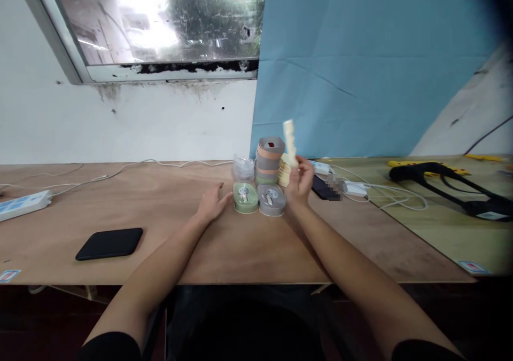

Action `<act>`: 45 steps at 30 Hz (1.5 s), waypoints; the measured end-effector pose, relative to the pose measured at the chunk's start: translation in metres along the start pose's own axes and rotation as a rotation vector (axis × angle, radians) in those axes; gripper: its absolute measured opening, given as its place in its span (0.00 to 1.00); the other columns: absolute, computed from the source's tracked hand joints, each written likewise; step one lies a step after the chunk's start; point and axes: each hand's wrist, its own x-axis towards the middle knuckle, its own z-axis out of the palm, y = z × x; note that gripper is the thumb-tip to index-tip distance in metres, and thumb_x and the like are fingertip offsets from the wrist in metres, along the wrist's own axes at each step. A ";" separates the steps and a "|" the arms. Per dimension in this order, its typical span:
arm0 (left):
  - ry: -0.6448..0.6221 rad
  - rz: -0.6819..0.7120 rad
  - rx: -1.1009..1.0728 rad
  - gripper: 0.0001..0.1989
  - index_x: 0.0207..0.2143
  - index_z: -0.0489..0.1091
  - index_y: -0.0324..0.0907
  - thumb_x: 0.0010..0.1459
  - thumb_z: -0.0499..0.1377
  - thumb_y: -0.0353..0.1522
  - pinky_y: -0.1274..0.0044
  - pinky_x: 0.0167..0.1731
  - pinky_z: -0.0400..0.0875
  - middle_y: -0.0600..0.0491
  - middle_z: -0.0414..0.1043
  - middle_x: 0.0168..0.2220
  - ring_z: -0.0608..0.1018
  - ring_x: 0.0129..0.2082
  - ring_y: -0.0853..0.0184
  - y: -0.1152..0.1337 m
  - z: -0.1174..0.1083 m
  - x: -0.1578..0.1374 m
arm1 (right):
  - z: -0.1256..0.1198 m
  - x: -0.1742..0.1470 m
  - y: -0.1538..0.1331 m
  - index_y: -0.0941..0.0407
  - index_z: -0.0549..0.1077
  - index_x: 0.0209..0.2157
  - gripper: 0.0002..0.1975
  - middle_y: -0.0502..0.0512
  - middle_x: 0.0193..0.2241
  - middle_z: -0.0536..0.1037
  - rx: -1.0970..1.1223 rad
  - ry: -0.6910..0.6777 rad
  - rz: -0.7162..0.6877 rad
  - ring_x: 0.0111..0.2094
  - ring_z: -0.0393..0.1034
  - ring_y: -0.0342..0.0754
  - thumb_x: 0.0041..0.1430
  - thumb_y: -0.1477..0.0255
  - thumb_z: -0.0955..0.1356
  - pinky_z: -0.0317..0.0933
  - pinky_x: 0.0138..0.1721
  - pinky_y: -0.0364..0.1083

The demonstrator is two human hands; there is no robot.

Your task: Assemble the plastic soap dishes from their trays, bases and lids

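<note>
My right hand point(301, 182) is raised and pinches the lower end of a cream strip with a wavy edge point(289, 141), held upright and slightly blurred. My left hand point(214, 203) rests on the table with its fingers apart, just left of a green lidded box point(246, 197). Touching or nearly touching that box is a grey lidded box point(272, 199); both have a label on top. Behind them rises a stack of grey, peach and green bowl-like containers point(267, 162). Clear plastic pieces point(243, 167) stand left of the stack, and a pile of cream pieces point(284, 172) is partly hidden at its right.
A black phone-like slab point(109, 243) lies on the wooden table point(168, 206) at the left, near a white power strip point(24, 205). On the right are a dark phone point(324, 188), white chargers with cables point(355, 189) and a black frame-like object point(452, 190). A blue sheet point(352, 67) covers the wall.
</note>
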 end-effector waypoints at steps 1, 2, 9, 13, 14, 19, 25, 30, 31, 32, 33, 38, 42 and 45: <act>0.061 0.020 -0.045 0.34 0.59 0.57 0.38 0.57 0.53 0.49 0.65 0.51 0.64 0.38 0.65 0.55 0.72 0.52 0.55 -0.003 -0.002 0.001 | 0.005 -0.007 -0.013 0.53 0.60 0.43 0.16 0.63 0.53 0.63 0.065 -0.003 -0.061 0.57 0.59 0.57 0.63 0.57 0.54 0.57 0.53 0.59; 0.128 0.052 -0.092 0.36 0.61 0.53 0.38 0.57 0.55 0.48 0.64 0.50 0.66 0.38 0.64 0.56 0.72 0.50 0.56 -0.004 -0.004 0.002 | 0.009 -0.014 -0.025 0.53 0.61 0.40 0.16 0.62 0.51 0.65 0.118 -0.051 -0.118 0.55 0.61 0.57 0.62 0.55 0.57 0.57 0.53 0.58; 0.393 0.476 -0.143 0.41 0.62 0.47 0.40 0.53 0.61 0.43 0.66 0.50 0.67 0.38 0.63 0.55 0.71 0.51 0.58 0.004 -0.024 0.001 | 0.024 -0.049 -0.051 0.51 0.62 0.40 0.15 0.60 0.43 0.73 0.283 -0.492 -0.220 0.44 0.69 0.54 0.63 0.55 0.56 0.64 0.44 0.53; 0.341 0.482 -0.063 0.19 0.49 0.66 0.41 0.57 0.57 0.40 0.72 0.43 0.70 0.47 0.74 0.42 0.76 0.40 0.64 0.008 -0.029 -0.004 | 0.022 -0.048 -0.043 0.53 0.64 0.39 0.16 0.56 0.32 0.74 0.184 -0.394 -0.080 0.32 0.69 0.51 0.64 0.57 0.55 0.63 0.34 0.49; 0.313 0.454 -0.050 0.18 0.48 0.67 0.41 0.58 0.56 0.40 0.73 0.40 0.70 0.48 0.75 0.39 0.76 0.36 0.65 0.009 -0.029 -0.005 | 0.022 -0.047 -0.042 0.54 0.65 0.38 0.16 0.54 0.28 0.72 0.158 -0.388 -0.058 0.29 0.67 0.49 0.64 0.57 0.56 0.62 0.31 0.48; 0.150 0.268 -0.041 0.18 0.49 0.69 0.43 0.62 0.51 0.41 0.77 0.36 0.69 0.50 0.77 0.41 0.78 0.35 0.67 0.014 -0.029 -0.006 | 0.020 -0.037 -0.039 0.54 0.69 0.31 0.17 0.50 0.22 0.70 0.080 -0.452 0.023 0.24 0.65 0.46 0.64 0.59 0.58 0.58 0.27 0.44; -0.202 0.226 0.015 0.20 0.43 0.75 0.44 0.62 0.48 0.44 0.79 0.33 0.66 0.52 0.78 0.36 0.76 0.33 0.66 0.025 -0.038 -0.005 | 0.011 -0.013 -0.023 0.54 0.72 0.33 0.20 0.52 0.24 0.74 0.144 -0.246 0.241 0.25 0.67 0.47 0.61 0.54 0.59 0.61 0.27 0.44; -0.453 0.244 0.084 0.22 0.27 0.75 0.41 0.58 0.50 0.46 0.80 0.24 0.57 0.54 0.72 0.23 0.69 0.23 0.70 0.026 -0.037 -0.006 | 0.006 0.020 0.000 0.56 0.71 0.32 0.19 0.53 0.27 0.74 0.116 -0.060 0.274 0.28 0.67 0.46 0.60 0.55 0.60 0.63 0.31 0.45; -0.487 0.235 0.084 0.22 0.24 0.74 0.41 0.57 0.51 0.46 0.80 0.23 0.55 0.54 0.70 0.21 0.67 0.21 0.71 0.024 -0.035 -0.006 | 0.007 0.029 0.004 0.56 0.71 0.33 0.18 0.53 0.28 0.74 0.073 -0.044 0.261 0.28 0.67 0.46 0.60 0.56 0.60 0.63 0.32 0.46; -0.518 0.224 0.087 0.22 0.22 0.73 0.40 0.57 0.52 0.47 0.79 0.22 0.53 0.55 0.68 0.19 0.65 0.20 0.71 0.023 -0.034 -0.006 | 0.008 0.037 0.008 0.56 0.71 0.36 0.17 0.53 0.30 0.74 0.022 -0.035 0.246 0.29 0.66 0.46 0.59 0.57 0.61 0.63 0.33 0.46; -0.542 0.213 0.096 0.22 0.20 0.72 0.40 0.56 0.52 0.47 0.79 0.21 0.52 0.55 0.66 0.18 0.64 0.19 0.72 0.020 -0.033 -0.006 | 0.009 0.046 0.012 0.56 0.71 0.39 0.16 0.54 0.33 0.74 -0.033 -0.033 0.227 0.30 0.66 0.46 0.59 0.59 0.61 0.63 0.35 0.46; -0.599 0.176 0.154 0.23 0.18 0.71 0.42 0.51 0.56 0.51 0.79 0.20 0.52 0.56 0.66 0.17 0.65 0.19 0.72 0.015 -0.032 -0.005 | 0.018 0.084 0.027 0.56 0.69 0.50 0.22 0.62 0.48 0.65 -0.259 -0.158 0.108 0.37 0.67 0.48 0.55 0.63 0.65 0.63 0.43 0.49; -0.578 0.127 0.135 0.19 0.22 0.74 0.44 0.44 0.61 0.50 0.79 0.22 0.55 0.56 0.72 0.22 0.69 0.22 0.70 0.018 -0.033 -0.005 | 0.021 0.096 0.036 0.57 0.74 0.43 0.17 0.61 0.44 0.68 -0.322 -0.308 0.101 0.38 0.66 0.50 0.54 0.64 0.66 0.62 0.45 0.52; -0.586 0.127 0.116 0.17 0.24 0.75 0.44 0.44 0.62 0.48 0.79 0.22 0.57 0.56 0.73 0.24 0.71 0.23 0.70 0.019 -0.032 -0.005 | 0.021 0.098 0.038 0.57 0.75 0.36 0.13 0.58 0.36 0.71 -0.322 -0.353 0.070 0.35 0.66 0.50 0.55 0.64 0.65 0.62 0.44 0.52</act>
